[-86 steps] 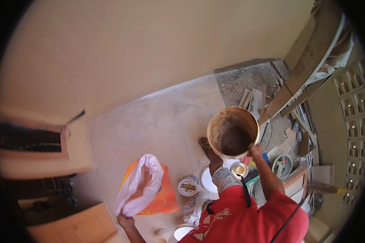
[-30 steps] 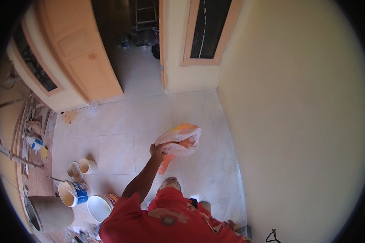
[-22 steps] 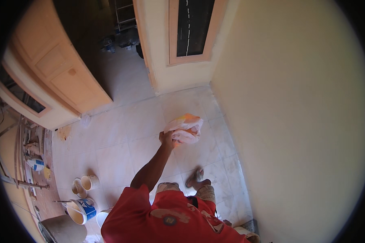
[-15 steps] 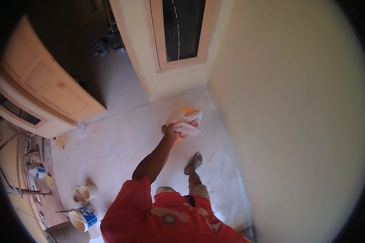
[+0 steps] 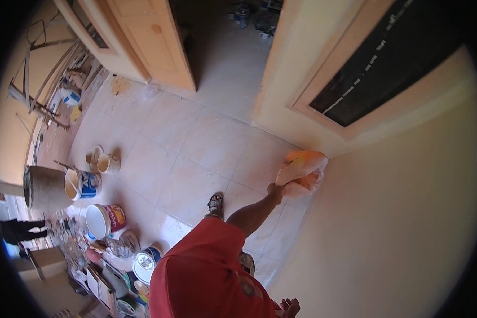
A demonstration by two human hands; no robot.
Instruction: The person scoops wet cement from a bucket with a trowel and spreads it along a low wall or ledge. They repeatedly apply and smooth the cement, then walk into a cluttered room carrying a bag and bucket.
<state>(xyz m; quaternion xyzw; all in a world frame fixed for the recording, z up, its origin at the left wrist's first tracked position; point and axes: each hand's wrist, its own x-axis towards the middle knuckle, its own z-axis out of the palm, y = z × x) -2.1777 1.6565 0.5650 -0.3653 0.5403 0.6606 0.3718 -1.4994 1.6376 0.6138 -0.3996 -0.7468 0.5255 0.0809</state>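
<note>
An orange and white plastic bag [image 5: 305,168] hangs from my left hand [image 5: 274,193], whose fingers are closed on its gathered edge. My left arm stretches out toward the corner by the wall, and the bag is close to the base of that wall. What the bag contains, if anything, cannot be seen. Low in the picture my right hand [image 5: 289,306] is near my red shirt, with its fingers curled in. Whether anything is inside those fingers is hidden.
Left on the tiled floor [image 5: 196,153] stand a cream bucket [image 5: 108,163], a blue-and-white paint bucket [image 5: 82,184] and a red-labelled bucket [image 5: 106,220]. Clutter lies below them. An open door [image 5: 148,37] and dark doorway are ahead, a plain wall [image 5: 387,222] right. A person [image 5: 24,231] stands far left.
My view has turned toward the right. The bag, still in my left hand, has come nearer the wall corner. My right hand and more buckets have come into view.
</note>
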